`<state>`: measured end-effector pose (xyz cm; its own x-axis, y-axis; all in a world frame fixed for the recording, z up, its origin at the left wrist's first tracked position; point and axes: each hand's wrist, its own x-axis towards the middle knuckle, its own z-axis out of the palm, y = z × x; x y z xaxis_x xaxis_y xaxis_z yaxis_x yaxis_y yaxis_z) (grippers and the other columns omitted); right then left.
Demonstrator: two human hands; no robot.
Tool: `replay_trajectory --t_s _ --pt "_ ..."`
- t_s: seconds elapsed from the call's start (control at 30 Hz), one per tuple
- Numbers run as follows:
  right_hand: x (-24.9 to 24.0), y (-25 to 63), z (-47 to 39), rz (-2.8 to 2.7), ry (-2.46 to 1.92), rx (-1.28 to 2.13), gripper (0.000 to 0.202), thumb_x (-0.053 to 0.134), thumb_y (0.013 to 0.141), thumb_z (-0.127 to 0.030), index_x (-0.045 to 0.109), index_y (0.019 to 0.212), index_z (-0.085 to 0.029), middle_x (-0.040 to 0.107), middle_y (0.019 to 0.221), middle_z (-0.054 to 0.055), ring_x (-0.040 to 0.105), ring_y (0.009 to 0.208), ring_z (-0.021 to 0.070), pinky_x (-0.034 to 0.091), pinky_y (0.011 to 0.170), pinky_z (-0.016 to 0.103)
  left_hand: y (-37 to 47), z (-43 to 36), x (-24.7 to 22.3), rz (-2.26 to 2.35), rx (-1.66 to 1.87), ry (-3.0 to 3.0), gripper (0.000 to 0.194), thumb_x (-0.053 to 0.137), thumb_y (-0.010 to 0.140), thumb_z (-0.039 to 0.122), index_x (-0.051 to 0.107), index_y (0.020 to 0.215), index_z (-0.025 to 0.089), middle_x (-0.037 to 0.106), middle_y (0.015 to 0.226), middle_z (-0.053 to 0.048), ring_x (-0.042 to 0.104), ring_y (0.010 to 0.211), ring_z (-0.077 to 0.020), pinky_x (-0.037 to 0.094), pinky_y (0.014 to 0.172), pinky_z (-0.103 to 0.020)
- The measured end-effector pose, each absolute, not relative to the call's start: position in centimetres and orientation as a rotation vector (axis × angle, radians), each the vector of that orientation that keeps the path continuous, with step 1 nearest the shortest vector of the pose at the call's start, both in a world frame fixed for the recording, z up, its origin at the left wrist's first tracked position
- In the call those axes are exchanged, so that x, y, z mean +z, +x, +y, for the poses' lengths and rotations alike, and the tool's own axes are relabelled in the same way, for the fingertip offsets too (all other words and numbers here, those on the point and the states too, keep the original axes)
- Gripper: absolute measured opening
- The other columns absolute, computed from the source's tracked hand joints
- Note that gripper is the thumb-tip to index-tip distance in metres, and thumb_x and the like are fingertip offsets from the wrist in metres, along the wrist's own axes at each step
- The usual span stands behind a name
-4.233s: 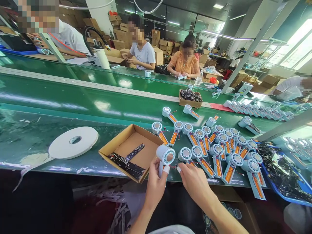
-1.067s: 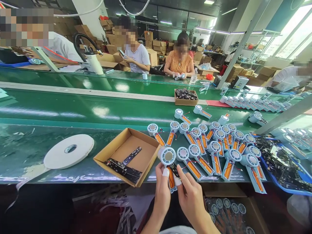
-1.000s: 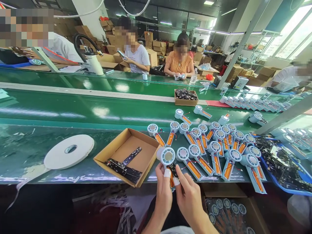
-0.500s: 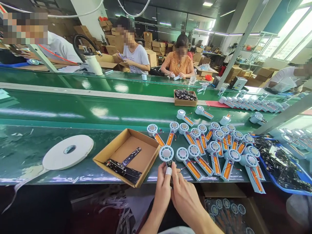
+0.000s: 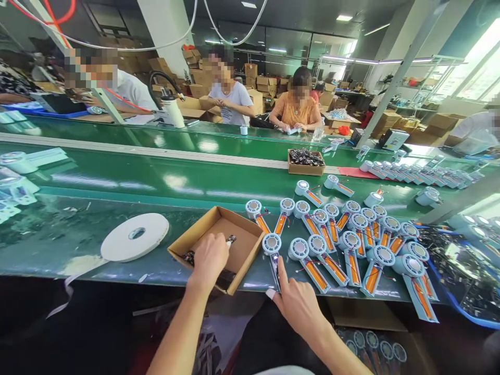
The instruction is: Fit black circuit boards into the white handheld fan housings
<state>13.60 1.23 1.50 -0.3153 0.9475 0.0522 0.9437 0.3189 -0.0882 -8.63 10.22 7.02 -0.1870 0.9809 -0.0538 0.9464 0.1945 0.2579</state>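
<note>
1. Judging by looks, the handheld fan (image 5: 272,243) is light and stiff, its circuit board (image 5: 275,259) fragile; the handle's (image 5: 274,275) edges suit holding.
2. It lies at the bench's (image 5: 78,224) front edge, against the right hand's (image 5: 299,304) index finger; gripping unclear.
3. Inside the carton (image 5: 193,233), the left hand (image 5: 211,255) covers a loose board (image 5: 233,239); grasp hidden.

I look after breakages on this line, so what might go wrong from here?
The light-blue unit touched by the right hand has its handle at the front edge of the bench; a nudge might send it over. The left hand is in the cardboard box among circuit boards, which could scrape one another. The white roll has a loose strip hanging past the edge, which something could snag.
</note>
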Motion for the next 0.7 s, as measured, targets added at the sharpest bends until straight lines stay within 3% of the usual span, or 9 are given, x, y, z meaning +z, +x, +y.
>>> replay_trajectory --t_s 0.13,0.27,0.33,0.4,0.5,0.53,0.63,0.7 --pt "4.2 16.5 1.3 -2.386 -1.720 0.390 0.057 0.053 0.097 -0.025 0.042 0.150 -0.010 0.077 0.088 0.012 0.075 0.075 0.0283 0.053 0.063 0.032 -9.2 11.8 6.3 2.262 0.136 1.825 0.021 0.048 0.083 0.010 0.069 0.086 0.010 0.073 0.095 -0.029 0.071 0.093 -0.0446 0.051 0.075 -0.046" --pt "5.1 21.2 1.0 -2.012 -1.749 0.287 0.036 0.038 0.100 -0.022 0.065 0.122 -0.018 0.074 0.111 0.011 0.072 0.096 0.0245 0.055 0.077 0.031 -9.5 10.8 7.3 2.334 0.333 1.769 0.036 0.036 0.095 0.019 0.061 0.118 0.007 0.073 0.102 -0.029 0.070 0.099 -0.0443 0.051 0.081 -0.052" --pt "5.1 22.8 1.1 -1.933 -1.835 0.216 0.035 0.036 0.099 -0.022 0.067 0.115 -0.019 0.074 0.109 0.011 0.072 0.093 0.0245 0.054 0.075 0.031 -8.9 9.7 7.7 2.275 0.818 1.598 0.043 0.044 0.095 0.029 0.051 0.134 0.013 0.075 0.099 -0.020 0.072 0.092 -0.0382 0.053 0.081 -0.049" --pt "4.9 23.4 1.4 -1.951 -1.932 0.218 0.035 0.037 0.098 -0.020 0.068 0.114 -0.019 0.074 0.105 0.011 0.072 0.092 0.0256 0.054 0.072 0.032 -7.6 8.2 7.5 1.921 1.283 1.366 0.051 0.058 0.089 0.037 0.048 0.137 0.022 0.076 0.090 -0.009 0.073 0.077 -0.0282 0.056 0.076 -0.042" --pt "4.2 23.1 1.9 -2.012 -1.995 0.303 0.039 0.039 0.095 -0.014 0.065 0.124 -0.018 0.076 0.108 0.011 0.073 0.096 0.0268 0.055 0.075 0.033 -4.8 5.7 6.4 1.256 1.318 1.051 0.041 0.070 0.082 0.051 0.062 0.109 0.021 0.074 0.078 -0.004 0.066 0.059 -0.0183 0.056 0.061 -0.031" --pt "4.0 22.8 2.0 -2.012 -1.987 0.328 0.042 0.040 0.094 -0.012 0.062 0.128 -0.017 0.076 0.109 0.011 0.073 0.097 0.0270 0.055 0.077 0.034 -3.8 4.8 5.9 1.088 1.238 0.952 0.045 0.073 0.079 0.055 0.064 0.104 0.019 0.076 0.085 -0.007 0.069 0.065 -0.0192 0.057 0.064 -0.031" --pt "3.2 22.4 2.6 -1.976 -1.889 0.380 0.041 0.043 0.094 -0.014 0.063 0.130 -0.017 0.075 0.113 0.011 0.072 0.101 0.0273 0.056 0.082 0.037 -0.8 2.5 4.7 0.748 1.057 0.753 0.071 0.083 0.063 0.064 0.065 0.115 0.019 0.073 0.116 -0.016 0.071 0.100 -0.0286 0.058 0.080 -0.036" --pt "2.7 22.4 3.0 -1.952 -1.804 0.393 0.033 0.046 0.094 -0.015 0.068 0.119 -0.019 0.076 0.111 0.010 0.072 0.100 0.0270 0.057 0.084 0.038 0.9 1.4 3.8 0.729 1.027 0.711 0.074 0.092 0.055 0.056 0.063 0.114 0.021 0.075 0.112 -0.014 0.069 0.105 -0.0276 0.056 0.086 -0.034"
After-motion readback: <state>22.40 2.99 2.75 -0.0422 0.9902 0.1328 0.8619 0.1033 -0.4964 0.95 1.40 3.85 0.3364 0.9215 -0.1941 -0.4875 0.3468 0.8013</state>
